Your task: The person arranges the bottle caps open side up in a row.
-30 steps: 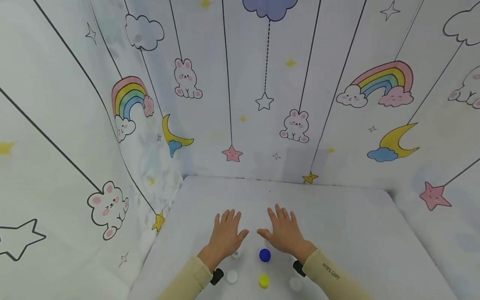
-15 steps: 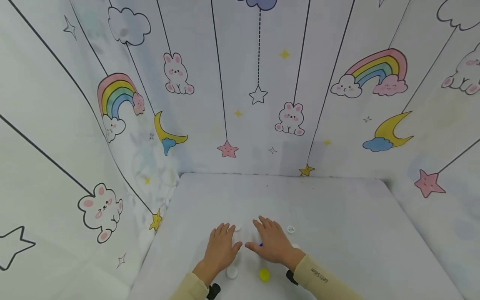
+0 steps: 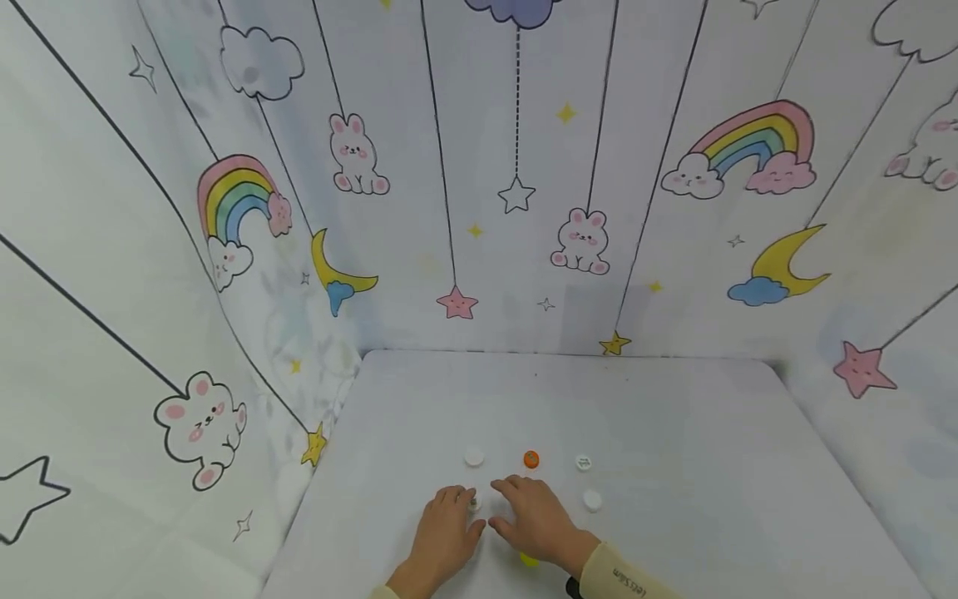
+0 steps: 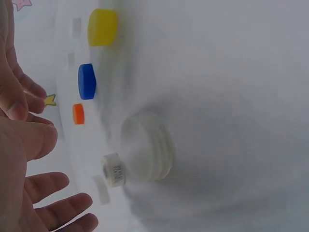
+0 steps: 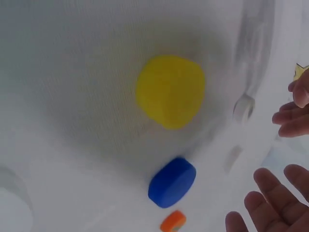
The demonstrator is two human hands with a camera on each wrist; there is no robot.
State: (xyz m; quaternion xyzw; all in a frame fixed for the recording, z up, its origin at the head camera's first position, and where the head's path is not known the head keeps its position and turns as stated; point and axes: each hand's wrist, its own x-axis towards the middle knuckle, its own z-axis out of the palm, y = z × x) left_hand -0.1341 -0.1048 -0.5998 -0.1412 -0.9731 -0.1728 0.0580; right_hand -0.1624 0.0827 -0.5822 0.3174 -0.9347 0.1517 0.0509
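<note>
My left hand (image 3: pixel 446 532) hovers open over the white table, relaxed fingers pointing away from me, holding nothing. Beside it my right hand (image 3: pixel 535 520), also holding nothing, covers the blue cap (image 4: pixel 87 82), which the wrist views show. By the left fingertips lies a white printed cap (image 3: pixel 475 503), partly hidden. A yellow cap (image 3: pixel 529 561) peeks out below the right hand. Farther off sit a plain white cap (image 3: pixel 474 457), an orange cap (image 3: pixel 531 459) and a white marked cap (image 3: pixel 583 462). Another white cap (image 3: pixel 592 501) is right of the right hand. A translucent cap (image 4: pixel 146 146) shows in the left wrist view.
The white tabletop (image 3: pixel 674 433) meets a white wall cloth (image 3: pixel 419 249) at the back and sides, printed with rabbits, rainbows, moons and stars. A black device (image 3: pixel 573 586) sits at the right sleeve (image 3: pixel 621 574).
Both hands have drawn back toward the body, staying apart and unfilled. The orange cap and the far caps, covered by the hands before, now show; the blue cap is now covered in the head view.
</note>
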